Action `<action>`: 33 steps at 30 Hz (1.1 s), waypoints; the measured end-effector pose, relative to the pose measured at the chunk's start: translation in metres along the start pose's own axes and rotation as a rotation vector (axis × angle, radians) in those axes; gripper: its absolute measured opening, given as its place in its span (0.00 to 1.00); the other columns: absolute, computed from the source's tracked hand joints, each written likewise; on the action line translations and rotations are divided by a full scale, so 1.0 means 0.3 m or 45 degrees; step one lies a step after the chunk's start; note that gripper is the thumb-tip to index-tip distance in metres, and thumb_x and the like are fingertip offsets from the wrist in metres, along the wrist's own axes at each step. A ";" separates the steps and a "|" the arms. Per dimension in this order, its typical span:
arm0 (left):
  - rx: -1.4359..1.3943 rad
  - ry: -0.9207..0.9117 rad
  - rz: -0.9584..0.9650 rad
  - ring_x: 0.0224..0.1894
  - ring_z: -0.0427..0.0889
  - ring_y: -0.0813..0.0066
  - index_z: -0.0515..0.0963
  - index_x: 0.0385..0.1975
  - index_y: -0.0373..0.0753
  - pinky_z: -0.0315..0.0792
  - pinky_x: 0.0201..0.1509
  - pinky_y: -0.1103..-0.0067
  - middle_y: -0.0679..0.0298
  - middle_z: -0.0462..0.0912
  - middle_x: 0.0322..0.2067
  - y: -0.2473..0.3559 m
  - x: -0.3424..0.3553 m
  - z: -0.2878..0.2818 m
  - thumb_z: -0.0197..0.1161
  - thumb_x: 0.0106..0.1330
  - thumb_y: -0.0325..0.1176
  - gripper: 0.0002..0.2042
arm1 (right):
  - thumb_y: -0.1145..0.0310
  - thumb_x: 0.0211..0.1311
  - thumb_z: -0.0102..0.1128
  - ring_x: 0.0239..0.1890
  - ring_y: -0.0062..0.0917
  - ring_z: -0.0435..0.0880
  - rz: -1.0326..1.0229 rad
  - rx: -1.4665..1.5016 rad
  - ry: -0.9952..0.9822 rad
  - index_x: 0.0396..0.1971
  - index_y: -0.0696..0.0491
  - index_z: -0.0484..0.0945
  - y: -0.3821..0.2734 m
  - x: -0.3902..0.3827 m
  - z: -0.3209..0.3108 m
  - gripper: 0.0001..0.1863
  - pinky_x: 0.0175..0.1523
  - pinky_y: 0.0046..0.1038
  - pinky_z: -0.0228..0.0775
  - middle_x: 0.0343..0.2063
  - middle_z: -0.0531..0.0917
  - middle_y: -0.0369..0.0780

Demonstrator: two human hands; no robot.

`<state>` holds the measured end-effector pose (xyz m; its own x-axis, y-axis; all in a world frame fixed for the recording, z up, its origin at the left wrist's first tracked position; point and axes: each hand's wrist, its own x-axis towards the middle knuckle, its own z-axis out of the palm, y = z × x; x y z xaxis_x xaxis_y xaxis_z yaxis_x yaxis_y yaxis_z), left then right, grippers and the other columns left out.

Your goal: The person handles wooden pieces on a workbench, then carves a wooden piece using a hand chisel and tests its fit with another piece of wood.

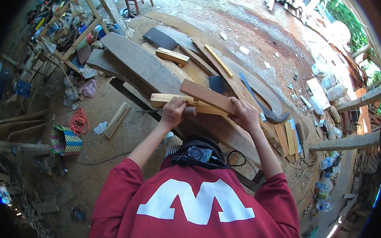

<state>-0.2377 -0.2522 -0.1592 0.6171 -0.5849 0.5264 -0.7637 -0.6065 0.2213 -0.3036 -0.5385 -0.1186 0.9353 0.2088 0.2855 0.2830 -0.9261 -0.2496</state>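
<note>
My right hand is closed round the near end of a flat reddish-brown wooden board. The board slants up to the left, across a pale wooden block. On that block my left hand is closed, fingers over its top. Under the same hand sticks out a round brown handle; a thin dark shaft runs out to its left, perhaps a chisel, though the palm hides the middle. Both hands are above a long thick plank that serves as a work surface.
Beyond my hands lie a short pale block, a dark flat piece, a handsaw and wooden strips. A woven basket and red cord are on the floor left. Plastic bottles line the right.
</note>
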 end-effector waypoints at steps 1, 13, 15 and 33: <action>0.006 0.049 -0.099 0.35 0.72 0.62 0.73 0.24 0.39 0.70 0.35 0.71 0.61 0.71 0.29 0.021 -0.021 0.010 0.59 0.41 0.23 0.08 | 0.61 0.39 0.68 0.34 0.35 0.78 0.069 0.058 -0.080 0.47 0.49 0.68 -0.003 -0.004 -0.001 0.31 0.37 0.34 0.70 0.30 0.76 0.39; -0.214 -0.064 -0.312 0.46 0.71 0.58 0.76 0.30 0.41 0.66 0.51 0.66 0.60 0.74 0.40 0.018 -0.036 -0.028 0.62 0.41 0.24 0.13 | 0.61 0.40 0.65 0.45 0.38 0.75 0.424 0.108 -0.116 0.45 0.52 0.65 -0.081 -0.003 -0.006 0.30 0.45 0.38 0.68 0.38 0.77 0.45; 0.093 -0.136 -0.224 0.52 0.69 0.59 0.75 0.32 0.41 0.58 0.59 0.59 0.60 0.73 0.45 -0.016 -0.011 -0.039 0.62 0.40 0.25 0.15 | 0.62 0.40 0.64 0.44 0.40 0.75 0.517 0.239 -0.310 0.44 0.52 0.63 -0.085 0.014 -0.030 0.29 0.46 0.38 0.68 0.37 0.78 0.47; -0.613 -0.607 -0.093 0.48 0.74 0.58 0.74 0.29 0.37 0.66 0.54 0.68 0.57 0.76 0.44 -0.168 0.177 -0.158 0.62 0.39 0.23 0.13 | 0.59 0.34 0.71 0.40 0.34 0.77 1.125 0.051 -0.023 0.37 0.53 0.70 -0.323 -0.036 0.026 0.28 0.42 0.33 0.70 0.35 0.77 0.41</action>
<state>-0.1756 -0.2271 -0.1034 0.6025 -0.7916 0.1014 -0.6480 -0.4110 0.6412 -0.3396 -0.4487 -0.1046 0.8188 -0.5725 -0.0413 -0.5377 -0.7398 -0.4044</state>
